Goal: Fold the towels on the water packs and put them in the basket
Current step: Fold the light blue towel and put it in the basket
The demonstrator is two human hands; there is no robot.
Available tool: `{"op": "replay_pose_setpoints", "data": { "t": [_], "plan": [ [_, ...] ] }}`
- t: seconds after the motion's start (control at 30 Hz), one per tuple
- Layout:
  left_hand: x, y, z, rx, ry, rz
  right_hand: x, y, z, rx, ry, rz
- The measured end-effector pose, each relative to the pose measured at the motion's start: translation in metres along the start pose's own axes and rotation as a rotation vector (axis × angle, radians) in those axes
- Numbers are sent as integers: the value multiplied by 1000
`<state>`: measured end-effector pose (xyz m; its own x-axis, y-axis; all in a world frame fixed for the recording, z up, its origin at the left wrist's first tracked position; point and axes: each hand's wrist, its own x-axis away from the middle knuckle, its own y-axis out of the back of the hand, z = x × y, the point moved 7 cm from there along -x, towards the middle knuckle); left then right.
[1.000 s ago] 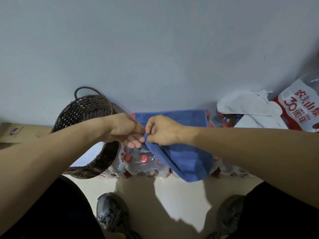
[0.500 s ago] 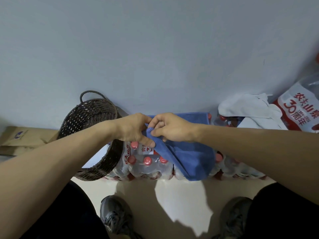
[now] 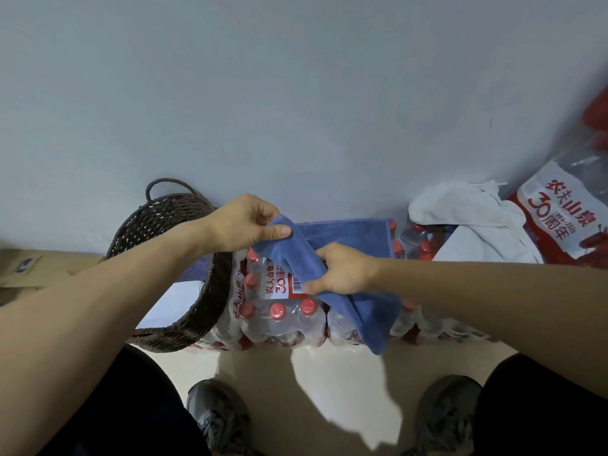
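Note:
A blue towel [image 3: 355,240] lies over the shrink-wrapped water packs [image 3: 279,311] against the wall, one corner hanging off the front. My left hand [image 3: 246,225] pinches a lifted corner of it at the back left. My right hand [image 3: 342,271] grips the folded edge lower down, near the pack's front. A dark wicker basket [image 3: 197,311] stands left of the packs, with a blue and a pale cloth inside. A white towel [image 3: 467,209] lies crumpled on the packs at the right.
More water packs with red labels [image 3: 559,218] lean at the far right. Flat cardboard [image 3: 36,268] lies on the floor left of the basket. My two shoes [image 3: 217,413] stand on the pale floor just in front of the packs.
My hands, which met at one corner of the blue towel, have parted: the left lifted its corner up and back, the right slid down along the edge toward the front.

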<state>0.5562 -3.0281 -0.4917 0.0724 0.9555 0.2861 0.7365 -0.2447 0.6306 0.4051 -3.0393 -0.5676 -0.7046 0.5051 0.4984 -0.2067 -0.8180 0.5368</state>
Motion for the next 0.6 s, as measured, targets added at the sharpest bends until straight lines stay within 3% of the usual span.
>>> {"op": "replay_pose_setpoints", "data": {
  "t": [0.13,0.23,0.47,0.6],
  "plan": [
    [4,17,3,92,30,-144,9,15,-19,337,-74,175],
    [7,33,7,173,52,-264,20,36,-37,287,-165,233],
    [10,63,8,281,42,-532,53,128,-57,-191,-136,-1],
    [10,78,10,244,42,-626,66,171,-64,-373,-42,-311]
  ]
}}
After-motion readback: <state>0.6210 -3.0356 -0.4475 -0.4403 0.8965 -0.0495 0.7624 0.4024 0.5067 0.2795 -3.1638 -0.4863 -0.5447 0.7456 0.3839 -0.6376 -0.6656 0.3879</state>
